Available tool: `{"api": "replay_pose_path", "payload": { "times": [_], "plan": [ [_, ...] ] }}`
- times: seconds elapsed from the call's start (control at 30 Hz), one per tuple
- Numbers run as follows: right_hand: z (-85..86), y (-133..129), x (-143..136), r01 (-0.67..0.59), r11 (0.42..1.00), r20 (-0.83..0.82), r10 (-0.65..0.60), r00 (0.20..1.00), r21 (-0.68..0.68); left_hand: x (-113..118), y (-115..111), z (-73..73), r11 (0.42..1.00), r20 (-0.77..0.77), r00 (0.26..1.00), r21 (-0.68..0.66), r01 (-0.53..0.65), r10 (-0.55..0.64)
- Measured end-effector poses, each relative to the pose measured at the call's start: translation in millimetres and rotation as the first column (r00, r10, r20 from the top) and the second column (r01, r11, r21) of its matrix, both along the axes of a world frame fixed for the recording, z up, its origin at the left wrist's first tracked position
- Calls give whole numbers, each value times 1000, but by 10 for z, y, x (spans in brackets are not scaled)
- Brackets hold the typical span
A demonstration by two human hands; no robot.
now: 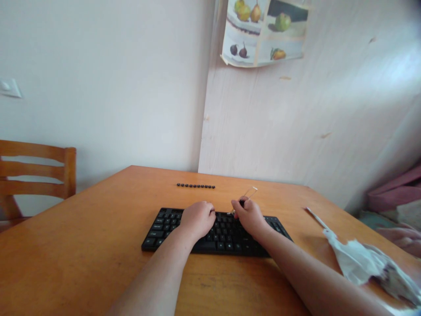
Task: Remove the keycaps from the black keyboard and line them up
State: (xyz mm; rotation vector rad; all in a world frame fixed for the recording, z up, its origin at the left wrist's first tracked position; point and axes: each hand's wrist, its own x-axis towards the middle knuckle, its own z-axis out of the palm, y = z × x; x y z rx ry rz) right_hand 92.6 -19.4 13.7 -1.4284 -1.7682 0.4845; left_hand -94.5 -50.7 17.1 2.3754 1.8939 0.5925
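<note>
A black keyboard (226,243) lies on the wooden table in front of me. Over its upper left part rests my left hand (199,218), fingers curled and closed against the back edge; their tips are partly hidden. My right hand (249,217) is closed around a wire keycap puller (242,202) with a dark handle. One wire loop sticks up beyond the fingers, and the other end points down at the keyboard's top row, where contact is too small to make out. Behind the keyboard, several small black keycaps (195,186) stand in a straight row.
On the table's right side lie a thin white stick-like item (316,217) and a crumpled white plastic bag (358,261). A wooden chair (36,171) stands at the left. The wall (131,87) rises behind the table, with a fruit poster (265,35) on it.
</note>
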Motion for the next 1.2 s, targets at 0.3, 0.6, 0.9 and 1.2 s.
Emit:
{"api": "replay_pose_path", "payload": {
  "times": [0.3,0.6,0.9,1.2],
  "plan": [
    [-11,-64,-93,-55,996,359,27,933,70,8,-9,-6,1000,3,1000,-16,-8,8],
    [-34,-25,-89,-12,997,311,-14,950,82,6,-2,-12,1000,-15,1000,-1,7,-7],
    [4,7,14,15,1000,-19,-15,1000,6,10,-26,23,1000,3,1000,-16,3,-3],
    [-4,22,18,-42,999,33,42,999,-1,17,-22,34,1000,3,1000,-23,0,0]
  ]
}}
